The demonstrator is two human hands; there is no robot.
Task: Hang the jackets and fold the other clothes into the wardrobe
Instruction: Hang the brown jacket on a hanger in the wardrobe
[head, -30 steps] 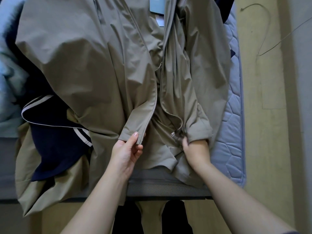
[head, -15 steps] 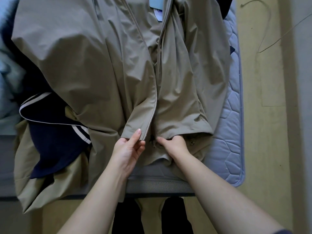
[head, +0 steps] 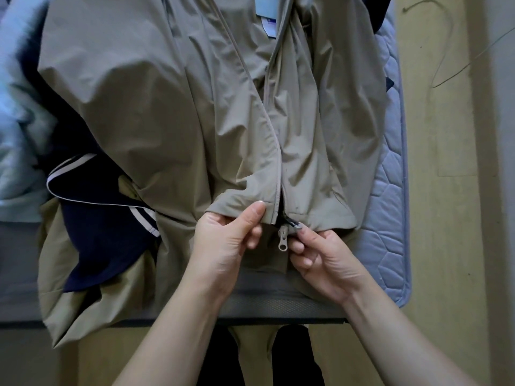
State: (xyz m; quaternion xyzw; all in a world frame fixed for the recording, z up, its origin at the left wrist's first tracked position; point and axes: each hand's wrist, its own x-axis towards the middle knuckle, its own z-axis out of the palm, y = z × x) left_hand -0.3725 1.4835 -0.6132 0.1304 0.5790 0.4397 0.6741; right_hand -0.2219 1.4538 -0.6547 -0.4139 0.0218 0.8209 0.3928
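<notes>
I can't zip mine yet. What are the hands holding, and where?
The jacket, at its bottom hem: left hand pinches the hem beside the zip, right hand the zip's end by the slider.

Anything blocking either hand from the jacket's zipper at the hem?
Nothing visible. The left hand pinches the jacket hem on one side of the opening and the right hand pinches the other side. The zipper pull hangs uncovered between them.

No text, brand or number can be read. A pale blue tag [head: 266,5] and a small label [head: 269,27] (both at the collar of the khaki jacket [head: 167,112]) are shown too blurred.
</notes>
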